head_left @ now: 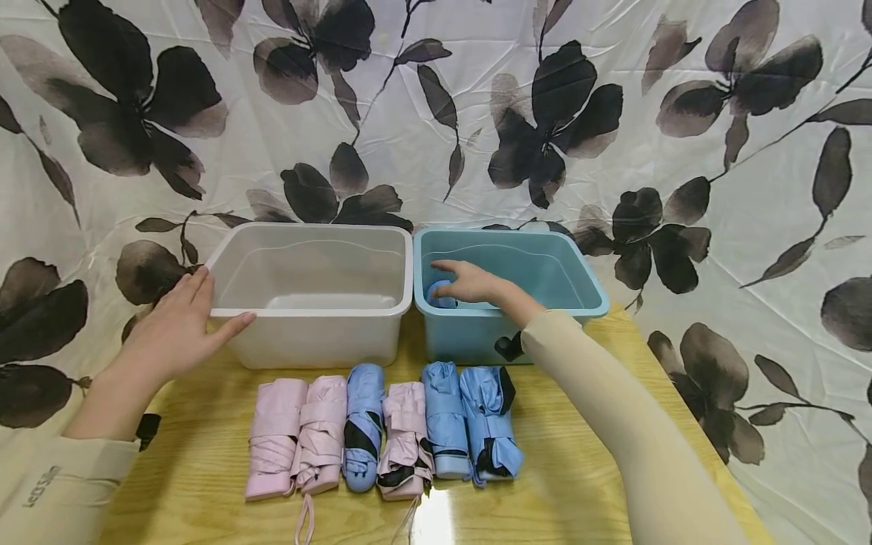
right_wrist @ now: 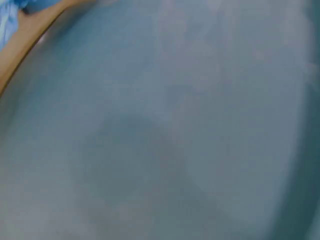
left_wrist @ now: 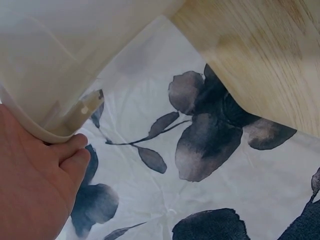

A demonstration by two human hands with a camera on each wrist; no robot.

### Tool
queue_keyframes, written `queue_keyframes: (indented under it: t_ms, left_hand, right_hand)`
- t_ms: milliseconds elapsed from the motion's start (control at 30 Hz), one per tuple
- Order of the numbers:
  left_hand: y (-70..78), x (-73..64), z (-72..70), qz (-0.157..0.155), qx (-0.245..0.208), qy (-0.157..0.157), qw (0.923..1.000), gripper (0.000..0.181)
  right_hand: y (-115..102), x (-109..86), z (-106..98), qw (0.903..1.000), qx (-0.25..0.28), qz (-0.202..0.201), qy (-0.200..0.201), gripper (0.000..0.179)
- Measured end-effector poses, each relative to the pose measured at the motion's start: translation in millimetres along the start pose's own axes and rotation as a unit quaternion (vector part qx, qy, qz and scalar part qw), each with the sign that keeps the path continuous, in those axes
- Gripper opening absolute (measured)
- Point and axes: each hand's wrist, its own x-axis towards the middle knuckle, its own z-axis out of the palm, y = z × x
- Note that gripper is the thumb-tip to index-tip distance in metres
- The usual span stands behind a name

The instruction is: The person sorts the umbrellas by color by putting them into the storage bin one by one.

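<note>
The right hand (head_left: pixel 473 281), fingers spread wide, reaches over a partly hidden blue umbrella (head_left: pixel 444 302) at the nine o'clock end of the blue bin (head_left: pixel 470 341), while the straight-fingered left hand (head_left: pixel 173 329) touches the pale bin (head_left: pixel 313 341) at nine o'clock, six furled umbrellas (head_left: pixel 405 428) lying toward six.

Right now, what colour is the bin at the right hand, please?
The bin is light teal blue, showing best in the head view.
</note>
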Motion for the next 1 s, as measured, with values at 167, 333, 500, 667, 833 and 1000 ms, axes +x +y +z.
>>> queue_keyframes:
  t_ms: [167,333,500,667,833,1000]
  left_hand:
    - [-2.0,-0.7,1.7,0.003,0.007,0.0,1.0,0.102]
    - [-3.0,-0.8,2.5,0.005,0.01,0.004,0.9999,0.102]
    - [-2.1,0.4,2.1,0.004,0.008,0.003,1.0,0.102]
    - [-0.8,1.4,1.7,0.006,0.011,0.004,0.9999,0.102]
    - [0.3,0.8,2.0,0.008,0.009,0.004,0.9999,0.102]
    - [0.1,0.6,2.1,0.013,0.006,0.011,0.9998,0.101]
  right_hand:
    - [-5.7,-23.0,-4.4,0.9968,0.067,-0.013,0.041,0.07]
    - [-6.9,-53.5,-4.6,0.9836,0.148,-0.055,0.088,0.064]
    - [-5.8,-88.3,-0.3,0.9609,0.199,-0.106,0.161,0.062]
    - [-2.2,-124.5,10.3,0.9333,0.219,-0.156,0.238,0.059]
    - [9.1,-155.9,30.0,0.9131,0.227,-0.177,0.289,0.056]
    - [24.9,-177.7,55.2,0.9193,0.164,-0.158,0.321,0.053]
